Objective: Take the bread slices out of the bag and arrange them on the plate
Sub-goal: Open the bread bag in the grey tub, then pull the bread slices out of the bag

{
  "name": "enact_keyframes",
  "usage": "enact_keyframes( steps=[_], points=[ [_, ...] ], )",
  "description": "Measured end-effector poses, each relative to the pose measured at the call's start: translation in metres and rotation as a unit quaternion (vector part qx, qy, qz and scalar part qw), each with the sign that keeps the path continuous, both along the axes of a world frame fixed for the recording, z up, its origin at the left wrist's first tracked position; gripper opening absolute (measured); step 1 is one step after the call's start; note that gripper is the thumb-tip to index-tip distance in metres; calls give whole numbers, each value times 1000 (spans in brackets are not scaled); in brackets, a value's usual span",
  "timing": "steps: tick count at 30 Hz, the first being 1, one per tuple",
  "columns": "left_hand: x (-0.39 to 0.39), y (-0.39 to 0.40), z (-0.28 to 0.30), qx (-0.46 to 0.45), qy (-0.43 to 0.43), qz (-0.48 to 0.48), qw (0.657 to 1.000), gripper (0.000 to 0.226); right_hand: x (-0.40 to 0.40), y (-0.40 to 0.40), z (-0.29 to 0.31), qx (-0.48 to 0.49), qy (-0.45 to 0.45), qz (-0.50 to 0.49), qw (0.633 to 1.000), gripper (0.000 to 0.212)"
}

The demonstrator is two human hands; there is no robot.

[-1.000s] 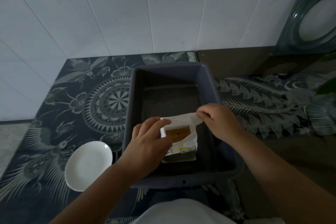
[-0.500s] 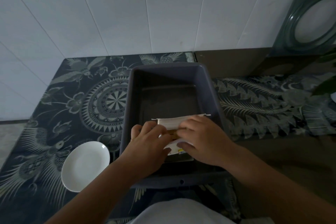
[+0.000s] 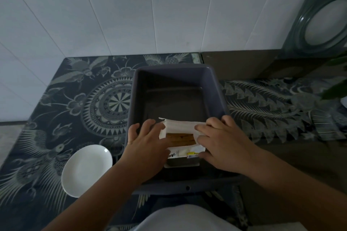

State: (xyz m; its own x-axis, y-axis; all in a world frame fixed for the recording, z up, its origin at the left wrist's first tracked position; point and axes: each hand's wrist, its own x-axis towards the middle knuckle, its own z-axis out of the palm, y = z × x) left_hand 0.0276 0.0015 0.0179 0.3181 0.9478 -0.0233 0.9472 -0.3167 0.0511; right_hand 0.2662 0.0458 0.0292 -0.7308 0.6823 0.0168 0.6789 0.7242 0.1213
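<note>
Head view: still on step one, opening one white bag (image 3: 181, 139) in the near end of one grey tub (image 3: 176, 88). Left hand (image 3: 148, 144) and right hand (image 3: 223, 144) each grip a bag side. Brown bread (image 3: 180, 137) peeks inside, uncountable. Next: pull slices out toward one bare plate (image 3: 87, 169) at the worktop's near-left.

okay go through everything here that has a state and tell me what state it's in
bread bag: in the tub, top folded back, bread showing
plate: bare, left of the tub
tub: holds only the bag
left hand: on the bag's left edge
right hand: on its right edge
</note>
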Motion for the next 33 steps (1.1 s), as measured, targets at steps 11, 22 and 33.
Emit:
enact_keyframes(
  steps=[11,22,33],
  points=[
    [-3,-2,-1,10,48,35,998,41,7,0,4,-1,-49,-26,998,39],
    [-1,7,0,-51,75,-57,994,20,-3,15,13,-95,-120,110,982,31],
    [-4,10,1,-53,69,-56,995,29,-9,23,17,-134,-194,59,970,36]
  ],
)
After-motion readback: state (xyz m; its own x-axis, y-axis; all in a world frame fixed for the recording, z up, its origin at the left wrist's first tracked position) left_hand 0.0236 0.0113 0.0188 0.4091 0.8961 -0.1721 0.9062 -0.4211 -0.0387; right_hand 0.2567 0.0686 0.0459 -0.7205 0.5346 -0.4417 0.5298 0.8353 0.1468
